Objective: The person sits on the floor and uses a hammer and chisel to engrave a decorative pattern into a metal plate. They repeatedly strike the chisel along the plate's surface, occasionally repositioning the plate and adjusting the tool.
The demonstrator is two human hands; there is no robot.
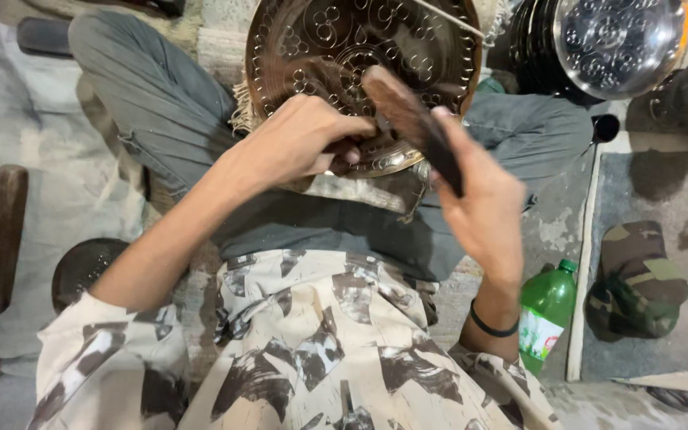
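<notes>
A large round brass tray [312, 40] with embossed scrolls and dots rests tilted on my lap, against my grey trousers. My left hand [300, 139] is closed around a small metal punch and presses it onto the tray's lower rim. My right hand [483, 203] grips a dark wooden mallet [412, 119], whose worn head is raised above the punch, near the tray's centre. A black band circles my right wrist.
A green plastic bottle [547, 314] stands at my right hip. A camouflage cap [639, 279] lies on the mat beyond it. Stacked shiny metal plates [615, 36] sit at the upper right. A wooden handle [1, 235] and a dark round dish [81, 267] lie on the left.
</notes>
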